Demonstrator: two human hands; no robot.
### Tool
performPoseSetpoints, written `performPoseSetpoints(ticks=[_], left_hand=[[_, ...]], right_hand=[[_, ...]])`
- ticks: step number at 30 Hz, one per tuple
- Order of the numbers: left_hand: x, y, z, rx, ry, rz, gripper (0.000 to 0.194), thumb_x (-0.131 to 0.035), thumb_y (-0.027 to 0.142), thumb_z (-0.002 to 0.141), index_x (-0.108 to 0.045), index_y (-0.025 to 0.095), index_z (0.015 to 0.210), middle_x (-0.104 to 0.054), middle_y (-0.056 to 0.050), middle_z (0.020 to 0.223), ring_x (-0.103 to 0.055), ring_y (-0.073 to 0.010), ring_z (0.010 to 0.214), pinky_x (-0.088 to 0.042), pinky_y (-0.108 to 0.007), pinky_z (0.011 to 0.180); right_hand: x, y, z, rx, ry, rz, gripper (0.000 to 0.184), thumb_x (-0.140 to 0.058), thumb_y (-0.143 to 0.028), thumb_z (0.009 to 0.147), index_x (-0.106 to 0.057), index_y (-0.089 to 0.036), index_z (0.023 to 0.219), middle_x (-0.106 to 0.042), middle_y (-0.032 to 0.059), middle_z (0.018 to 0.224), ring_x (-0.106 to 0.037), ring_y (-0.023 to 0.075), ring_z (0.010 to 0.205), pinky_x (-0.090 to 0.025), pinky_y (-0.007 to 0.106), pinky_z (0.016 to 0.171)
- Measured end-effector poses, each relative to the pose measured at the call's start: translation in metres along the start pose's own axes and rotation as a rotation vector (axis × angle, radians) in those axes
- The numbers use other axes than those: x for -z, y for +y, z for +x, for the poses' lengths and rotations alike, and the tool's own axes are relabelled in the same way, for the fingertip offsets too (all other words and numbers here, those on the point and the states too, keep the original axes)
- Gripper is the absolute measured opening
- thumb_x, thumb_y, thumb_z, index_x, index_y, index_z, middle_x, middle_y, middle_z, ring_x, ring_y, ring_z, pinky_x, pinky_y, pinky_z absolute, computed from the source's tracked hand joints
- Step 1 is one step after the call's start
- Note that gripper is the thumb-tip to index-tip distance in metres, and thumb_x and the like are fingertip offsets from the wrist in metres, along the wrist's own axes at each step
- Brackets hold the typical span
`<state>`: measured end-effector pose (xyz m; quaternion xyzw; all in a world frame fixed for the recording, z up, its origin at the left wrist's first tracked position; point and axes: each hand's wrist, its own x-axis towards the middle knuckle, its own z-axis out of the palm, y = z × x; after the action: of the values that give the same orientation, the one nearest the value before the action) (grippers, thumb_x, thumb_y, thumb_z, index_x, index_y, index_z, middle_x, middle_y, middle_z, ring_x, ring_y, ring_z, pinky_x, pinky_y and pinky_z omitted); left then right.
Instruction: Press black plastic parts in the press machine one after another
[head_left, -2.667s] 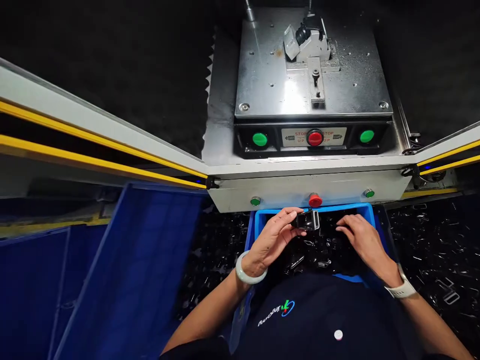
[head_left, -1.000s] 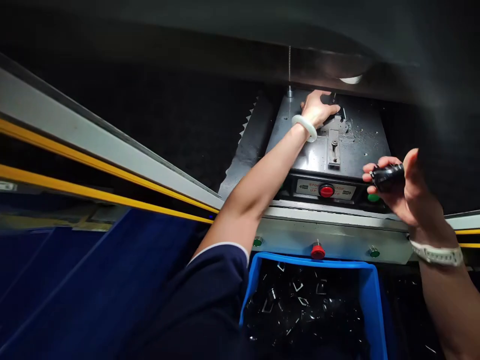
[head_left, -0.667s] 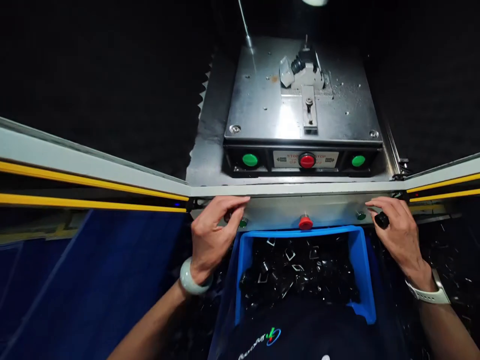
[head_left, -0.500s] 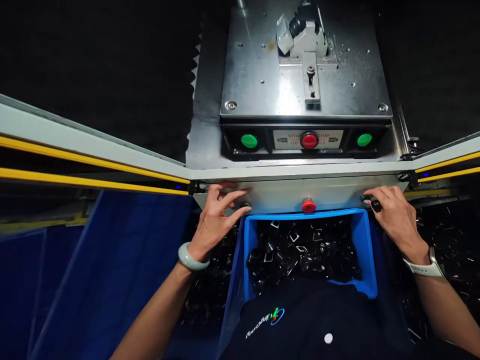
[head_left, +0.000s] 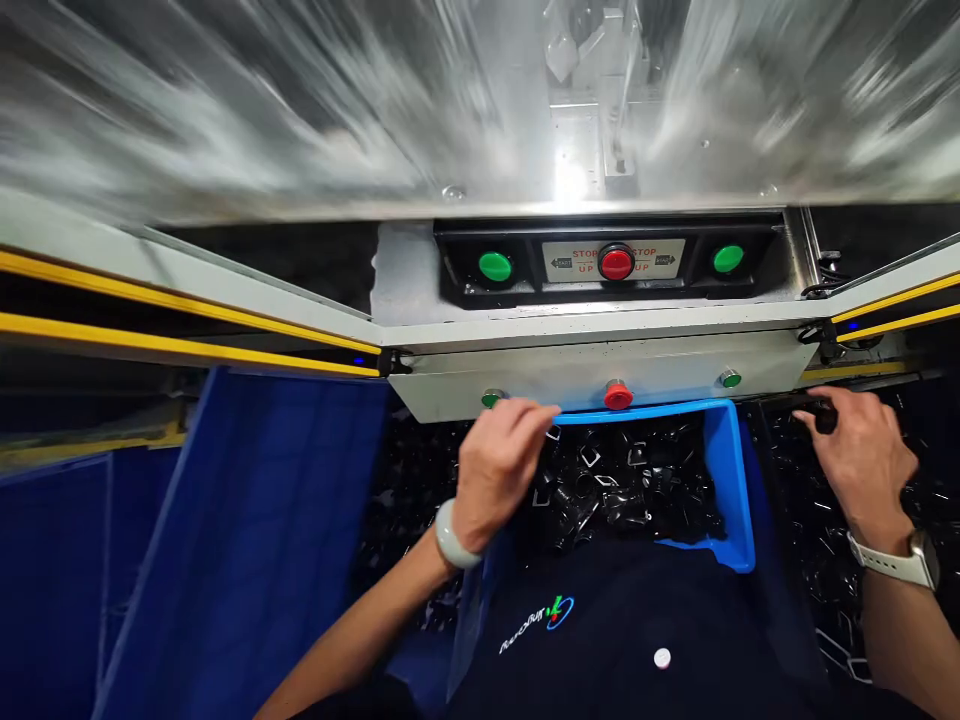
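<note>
My left hand (head_left: pixel 501 468) hovers over the left rim of a light blue bin (head_left: pixel 726 470) full of small black parts (head_left: pixel 630 490). Its fingers are loosely bent and I see nothing in them. My right hand (head_left: pixel 862 455) is out to the right of the bin, above a heap of loose black parts (head_left: pixel 810 520), and pinches a small black part (head_left: pixel 825 417) at its fingertips. Just above my hands, the machine's front panel carries a green button (head_left: pixel 491 398), a red button (head_left: pixel 617 395) and a second green button (head_left: pixel 730 379).
A blurred grey cover (head_left: pixel 300 110) sweeps across the metal press plate and its fixture (head_left: pixel 600 60). Below it sits a black panel with a red stop button (head_left: pixel 616 262) between two green ones. Yellow-striped rails (head_left: pixel 187 310) run left and right. A large dark blue crate (head_left: pixel 225 540) stands at my left.
Both hands have left the green front-panel buttons: the left moved right over the bin, the right moved out to the right with its black part. A blurred cover now sweeps over the press plate.
</note>
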<state>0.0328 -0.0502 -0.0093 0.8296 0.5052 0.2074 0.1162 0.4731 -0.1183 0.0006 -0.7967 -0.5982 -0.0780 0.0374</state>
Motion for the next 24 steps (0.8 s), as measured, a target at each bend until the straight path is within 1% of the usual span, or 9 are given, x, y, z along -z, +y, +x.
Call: performPoseSetpoints(ticks=[3,5,7,11,13,16,19,22,24], left_hand=[[-0.015,0.036,-0.002,-0.146,-0.184,0.111,0.021,-0.056,0.025,0.106,-0.073,0.02,0.117,-0.07,-0.008,0.09,-0.06,-0.0219,0.08,-0.042,-0.035,0.073],[-0.024,0.051,-0.003,-0.171,-0.255,0.198,0.023,-0.056,0.022,0.104,-0.072,0.018,0.121,-0.07,-0.01,0.09,-0.06,-0.0248,0.08,-0.04,-0.037,0.072],[-0.032,0.059,-0.004,-0.159,-0.277,0.26,0.025,-0.055,0.016,0.102,-0.073,0.017,0.12,-0.068,-0.012,0.09,-0.059,-0.0268,0.08,-0.04,-0.038,0.072],[-0.037,0.062,-0.005,-0.115,-0.268,0.323,0.034,-0.047,0.005,0.099,-0.072,0.018,0.118,-0.066,-0.012,0.087,-0.058,-0.028,0.079,-0.038,-0.039,0.07],[-0.035,0.062,-0.006,-0.111,-0.263,0.351,0.037,-0.045,0.003,0.098,-0.072,0.018,0.117,-0.065,-0.011,0.085,-0.057,-0.0272,0.076,-0.038,-0.039,0.07],[-0.026,0.061,-0.009,-0.092,-0.254,0.327,0.03,-0.049,0.005,0.097,-0.071,0.018,0.113,-0.064,-0.01,0.085,-0.057,-0.026,0.076,-0.039,-0.038,0.07],[-0.014,0.056,-0.011,0.013,-0.231,0.038,0.019,-0.052,0.008,0.094,-0.065,0.019,0.102,-0.066,-0.009,0.093,-0.058,-0.0232,0.08,-0.044,-0.037,0.075],[-0.005,0.048,-0.009,0.219,-0.221,-0.587,0.01,-0.057,0.011,0.089,-0.053,0.02,0.089,-0.065,-0.007,0.102,-0.062,-0.0188,0.089,-0.051,-0.033,0.082],[-0.005,0.044,-0.008,0.358,-0.217,-0.984,0.017,-0.064,0.015,0.084,-0.047,0.02,0.083,-0.064,-0.008,0.108,-0.064,-0.0173,0.095,-0.055,-0.03,0.085]], right_hand=[[0.017,0.008,-0.025,-0.03,0.0,-0.212,0.052,-0.044,-0.057,0.104,-0.067,-0.021,0.134,-0.064,0.0263,0.12,-0.056,0.041,0.1,-0.039,0.047,0.066],[0.026,-0.015,-0.04,0.027,-0.001,-0.189,0.052,-0.046,-0.054,0.104,-0.064,-0.018,0.138,-0.063,0.0256,0.127,-0.057,0.0404,0.106,-0.044,0.048,0.072],[0.028,-0.057,-0.051,0.116,-0.058,-0.052,0.041,-0.048,-0.048,0.106,-0.067,-0.021,0.131,-0.067,0.0177,0.12,-0.061,0.0318,0.103,-0.048,0.041,0.076],[0.005,-0.137,-0.064,0.341,-0.418,0.131,0.031,-0.049,-0.044,0.108,-0.07,-0.024,0.119,-0.072,0.0076,0.103,-0.067,0.0204,0.093,-0.047,0.03,0.07],[-0.009,-0.155,-0.066,0.385,-0.554,0.11,0.029,-0.052,-0.042,0.107,-0.07,-0.022,0.118,-0.071,0.0084,0.106,-0.068,0.0212,0.094,-0.046,0.029,0.067],[-0.021,-0.158,-0.064,0.401,-0.603,0.108,0.025,-0.049,-0.036,0.109,-0.069,-0.021,0.113,-0.07,0.0082,0.109,-0.068,0.0199,0.098,-0.045,0.027,0.066],[-0.026,-0.154,-0.061,0.391,-0.61,0.11,0.026,-0.049,-0.037,0.109,-0.067,-0.02,0.113,-0.068,0.009,0.108,-0.07,0.0196,0.091,-0.043,0.027,0.062],[-0.03,-0.156,-0.06,0.343,-0.611,0.103,0.032,-0.05,-0.044,0.108,-0.066,-0.017,0.115,-0.068,0.0118,0.105,-0.072,0.0214,0.083,-0.04,0.028,0.057],[-0.034,-0.159,-0.06,0.319,-0.602,0.11,0.032,-0.05,-0.042,0.108,-0.065,-0.016,0.117,-0.068,0.0133,0.105,-0.072,0.0221,0.082,-0.041,0.028,0.058]])
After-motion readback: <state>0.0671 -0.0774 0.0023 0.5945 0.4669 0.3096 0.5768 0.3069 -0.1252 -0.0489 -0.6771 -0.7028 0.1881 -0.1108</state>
